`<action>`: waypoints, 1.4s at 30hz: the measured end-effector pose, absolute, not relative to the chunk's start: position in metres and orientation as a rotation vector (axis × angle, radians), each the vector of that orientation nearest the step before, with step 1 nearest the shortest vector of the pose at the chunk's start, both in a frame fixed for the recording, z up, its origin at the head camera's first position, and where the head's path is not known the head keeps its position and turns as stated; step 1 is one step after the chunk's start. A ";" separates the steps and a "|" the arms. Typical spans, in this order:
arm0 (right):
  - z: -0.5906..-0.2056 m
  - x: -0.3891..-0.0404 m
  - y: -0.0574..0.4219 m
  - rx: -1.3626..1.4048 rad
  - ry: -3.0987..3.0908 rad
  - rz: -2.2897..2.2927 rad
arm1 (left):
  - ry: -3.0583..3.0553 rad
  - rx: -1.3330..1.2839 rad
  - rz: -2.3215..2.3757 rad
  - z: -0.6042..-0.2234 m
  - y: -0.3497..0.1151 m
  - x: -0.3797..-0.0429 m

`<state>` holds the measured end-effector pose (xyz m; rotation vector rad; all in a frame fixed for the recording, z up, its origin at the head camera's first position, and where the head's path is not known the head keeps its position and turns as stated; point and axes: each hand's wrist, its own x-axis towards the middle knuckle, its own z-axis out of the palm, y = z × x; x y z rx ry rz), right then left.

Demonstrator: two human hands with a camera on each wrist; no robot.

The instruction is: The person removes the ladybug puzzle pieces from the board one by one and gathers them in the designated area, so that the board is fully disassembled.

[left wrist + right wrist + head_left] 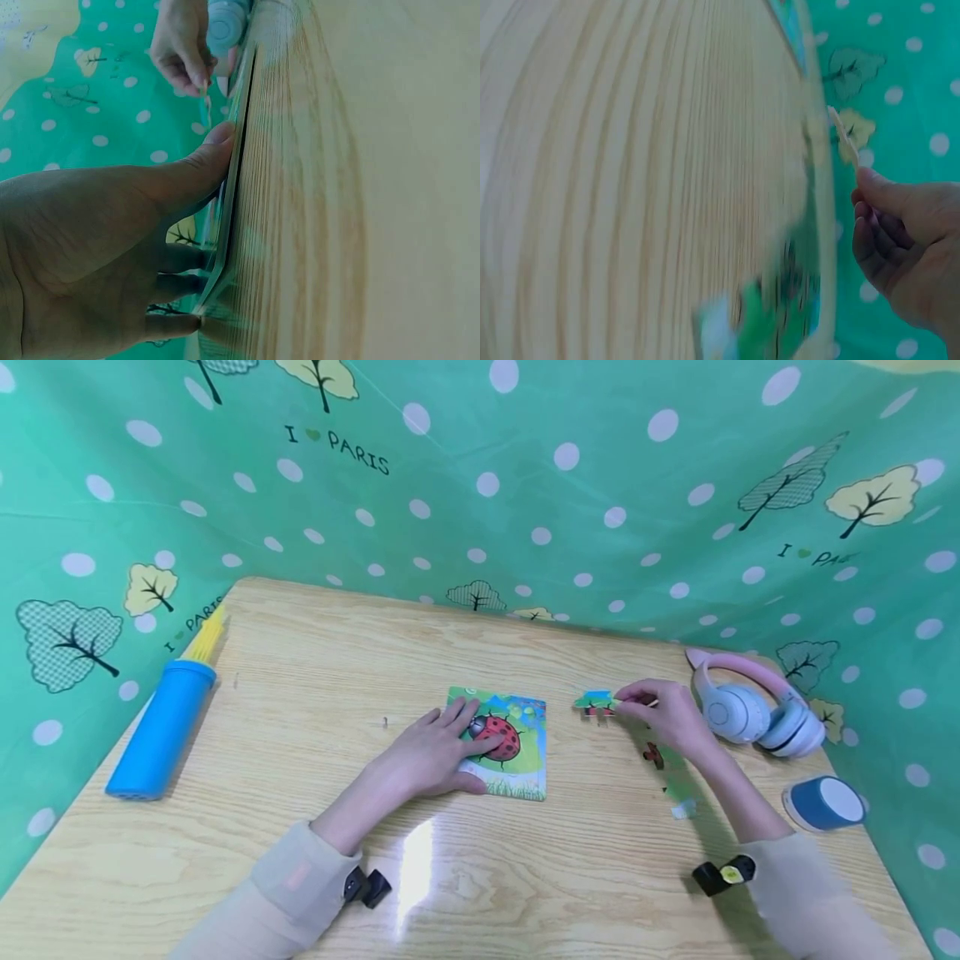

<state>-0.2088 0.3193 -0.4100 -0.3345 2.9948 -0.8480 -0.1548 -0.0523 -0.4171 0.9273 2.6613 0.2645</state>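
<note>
A square ladybug puzzle lies flat on the table, with my left hand resting on its left part. The fingers are spread over the picture and partly cover it; in the left wrist view, the thumb touches the edge of the puzzle board. To the right of it, my right hand pinches a puzzle piece coloured blue, green and red. In the right wrist view the held puzzle piece shows thin and edge-on, raised between thumb and fingers.
More puzzle pieces lie beneath the right forearm, some in its shadow. Headphones and a blue cylinder with a pale top stand at the right. A blue pump with a yellow tip lies at the left. Polka-dot cloth hangs behind.
</note>
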 end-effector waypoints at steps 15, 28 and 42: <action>-0.425 -0.210 0.350 -0.406 3.021 -0.730 | 2.657 0.920 0.263 -0.417 -0.051 -0.156; -0.429 -0.210 0.350 -0.530 3.086 -0.635 | 2.654 0.918 0.252 -0.417 -0.049 -0.156; -0.417 -0.207 0.332 -0.463 3.124 -0.748 | 2.660 0.890 0.281 -0.418 -0.051 -0.156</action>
